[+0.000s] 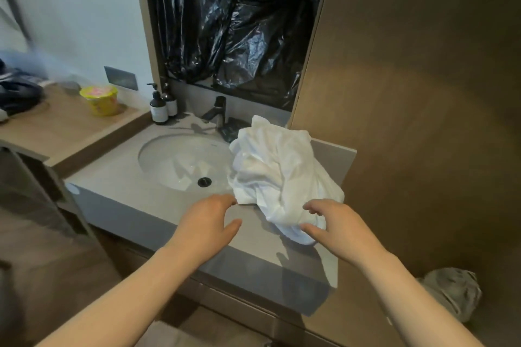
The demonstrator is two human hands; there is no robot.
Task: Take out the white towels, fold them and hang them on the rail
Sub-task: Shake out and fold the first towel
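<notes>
Both hands are stretched out over a grey vanity counter [112,175], palms down, forearms bare. Left hand [210,220] hovers with fingers relaxed and slightly bent, holding nothing; its fingertips are just beside the near left edge of a crumpled white towel [279,175]. Right hand [332,222] is spread wide, fingers and thumb loosely curved over the towel's near corner, not closed on it; whether the fingertips touch the cloth cannot be told.

The towel lies in a loose heap on the counter, directly beyond the right hand and ahead and to the right of the left hand, its near corner hanging toward the counter's front edge. Beyond the left hand is a round sink basin [169,155] with a dark drain, and the towel's left side overlaps its rim. A dark faucet [218,113] stands behind the basin, farther from both hands. Two dark pump bottles [159,107] stand far beyond the left hand, with a yellow cup [100,100] on a wooden ledge to their left. Black plastic sheeting [234,20] hangs above the faucet. A grey bundle of cloth [451,293] lies on the floor, below and to the right of the right forearm.
</notes>
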